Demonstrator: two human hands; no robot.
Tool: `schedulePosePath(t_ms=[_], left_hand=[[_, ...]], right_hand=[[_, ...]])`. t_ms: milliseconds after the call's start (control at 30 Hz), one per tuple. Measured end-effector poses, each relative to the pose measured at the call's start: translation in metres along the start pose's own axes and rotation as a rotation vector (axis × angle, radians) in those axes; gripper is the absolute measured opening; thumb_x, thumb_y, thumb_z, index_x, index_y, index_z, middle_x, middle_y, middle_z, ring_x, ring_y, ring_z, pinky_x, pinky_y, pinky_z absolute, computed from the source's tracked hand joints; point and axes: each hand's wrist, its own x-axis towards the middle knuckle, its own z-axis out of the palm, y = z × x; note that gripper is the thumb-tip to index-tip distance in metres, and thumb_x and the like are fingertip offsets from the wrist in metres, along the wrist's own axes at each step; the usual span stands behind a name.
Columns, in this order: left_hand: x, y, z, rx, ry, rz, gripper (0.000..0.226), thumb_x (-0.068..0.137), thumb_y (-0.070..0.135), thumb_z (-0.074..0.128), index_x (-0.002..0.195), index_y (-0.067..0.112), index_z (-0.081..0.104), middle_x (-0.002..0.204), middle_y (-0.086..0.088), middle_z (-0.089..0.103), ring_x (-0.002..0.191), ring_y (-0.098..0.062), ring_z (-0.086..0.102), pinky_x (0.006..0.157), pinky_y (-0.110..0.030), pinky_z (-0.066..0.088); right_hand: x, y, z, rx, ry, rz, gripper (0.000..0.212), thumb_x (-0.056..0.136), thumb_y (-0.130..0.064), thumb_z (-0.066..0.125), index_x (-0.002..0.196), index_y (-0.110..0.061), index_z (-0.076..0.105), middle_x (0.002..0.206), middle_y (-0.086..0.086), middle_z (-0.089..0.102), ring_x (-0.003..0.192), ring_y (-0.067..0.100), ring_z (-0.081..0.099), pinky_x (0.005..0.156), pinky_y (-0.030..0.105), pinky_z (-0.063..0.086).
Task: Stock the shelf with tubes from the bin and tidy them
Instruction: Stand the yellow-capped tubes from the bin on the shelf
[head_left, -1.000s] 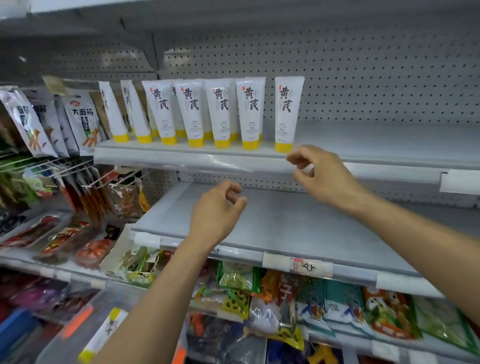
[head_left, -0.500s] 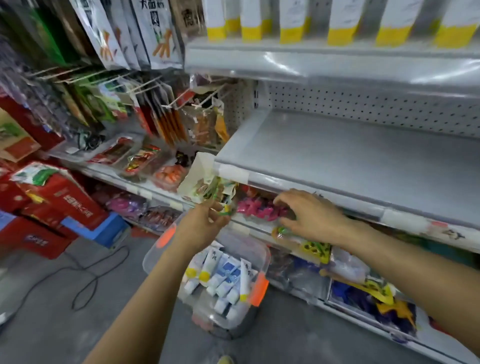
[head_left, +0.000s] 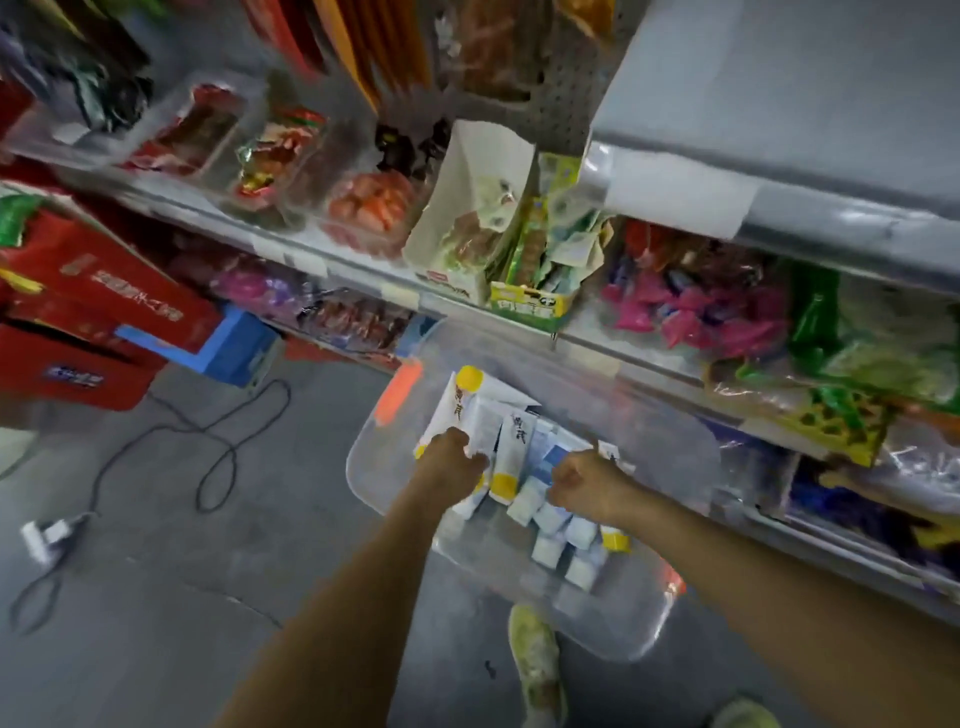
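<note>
Bin (head_left: 613, 618) on floor (head_left: 260, 571). Left hand (head_left: 451, 460) grip clamped on white tube (head_left: 452, 410). Right hand (head_left: 584, 480) curled among tubes (head_left: 550, 514); cannot tell whether its grip holds one.

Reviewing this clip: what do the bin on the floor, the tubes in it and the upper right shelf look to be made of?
Bin: clear, glossy plastic; the floor shows through its walls, and it has orange latches.
Tubes: probably soft plastic, white and smooth, with yellow caps; blur hides more.
Shelf: likely painted metal, flat grey with a dull sheen.
</note>
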Motion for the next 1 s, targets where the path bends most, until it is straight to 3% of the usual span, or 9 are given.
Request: schedulePosePath(t_ms=[133,200,300,400,533,733,800,933,1000], left_hand=[[0.041,-0.010,0.034,0.105,0.031,0.005,0.050,0.092,0.022,0.057,0.134,0.000,0.039,0.136,-0.021,0.044,0.128,-0.035,0.044,0.102,-0.035,0.034],[0.057,-0.012,0.045,0.166,0.051,0.015,0.052,0.091,0.024,0.056,0.133,0.000,0.038,0.136,-0.020,0.045,0.127,-0.035,0.044,0.102,-0.037,0.035],[0.073,-0.014,0.056,0.200,0.066,0.001,0.050,0.092,0.026,0.054,0.133,0.001,0.040,0.135,-0.019,0.045,0.125,-0.035,0.047,0.101,-0.038,0.037],[0.081,-0.007,0.059,0.111,0.086,-0.064,0.044,0.091,0.028,0.054,0.126,0.002,0.047,0.131,-0.018,0.050,0.121,-0.034,0.051,0.099,-0.037,0.038],[0.086,0.002,0.055,-0.116,0.017,-0.150,0.044,0.093,0.036,0.052,0.121,0.002,0.057,0.121,-0.018,0.062,0.114,-0.036,0.057,0.096,-0.036,0.044],[0.041,0.016,0.055,-0.679,-0.158,-0.261,0.035,0.092,0.037,0.060,0.114,0.010,0.062,0.086,-0.005,0.063,0.073,-0.021,0.059,0.066,-0.028,0.049],[0.015,0.024,0.055,-0.737,-0.156,-0.236,0.034,0.085,0.047,0.066,0.104,0.019,0.065,0.085,-0.004,0.068,0.077,-0.021,0.064,0.071,-0.031,0.053],[-0.040,0.039,0.053,-0.882,-0.196,-0.151,0.062,0.058,0.058,0.080,0.105,0.018,0.069,0.098,-0.011,0.074,0.085,-0.027,0.070,0.077,-0.041,0.059],[-0.073,0.052,0.046,-0.919,-0.220,-0.092,0.045,0.072,0.040,0.081,0.105,0.012,0.070,0.089,-0.013,0.074,0.072,-0.023,0.069,0.072,-0.037,0.058]], right_hand=[[0.057,0.000,0.036,0.150,0.016,0.123,0.022,0.083,-0.008,0.063,0.065,-0.003,0.052,0.065,0.014,0.043,0.065,0.025,0.047,0.061,0.031,0.031],[0.081,-0.006,0.048,0.202,0.046,0.164,0.013,0.085,-0.013,0.061,0.086,0.000,0.059,0.081,0.017,0.054,0.077,0.027,0.054,0.065,0.030,0.034],[0.114,-0.010,0.064,0.291,0.082,0.217,0.032,0.086,-0.017,0.060,0.115,-0.002,0.057,0.115,0.019,0.063,0.105,0.035,0.061,0.076,0.032,0.047],[0.133,-0.017,0.069,0.452,0.101,0.307,0.044,0.083,-0.015,0.061,0.125,-0.003,0.056,0.123,0.018,0.064,0.108,0.036,0.064,0.088,0.042,0.055],[0.135,-0.016,0.060,0.671,0.062,0.372,0.041,0.089,-0.023,0.056,0.124,-0.001,0.055,0.105,0.018,0.063,0.083,0.028,0.060,0.060,0.029,0.047],[0.085,0.006,0.041,0.905,-0.128,0.374,0.037,0.092,-0.044,0.054,0.110,-0.013,0.061,0.088,0.015,0.067,0.072,0.026,0.063,0.060,0.032,0.055],[0.061,0.009,0.033,0.887,-0.149,0.318,0.042,0.092,-0.050,0.052,0.105,-0.012,0.064,0.078,0.014,0.069,0.060,0.024,0.065,0.055,0.031,0.055],[0.001,0.015,0.006,0.903,-0.119,0.198,0.035,0.092,-0.047,0.054,0.088,-0.013,0.062,0.059,0.010,0.057,0.040,0.018,0.051,0.040,0.016,0.034],[-0.036,0.020,-0.013,0.907,-0.124,0.153,0.028,0.089,-0.039,0.060,0.086,-0.012,0.063,0.059,0.011,0.057,0.038,0.018,0.048,0.039,0.015,0.028]])
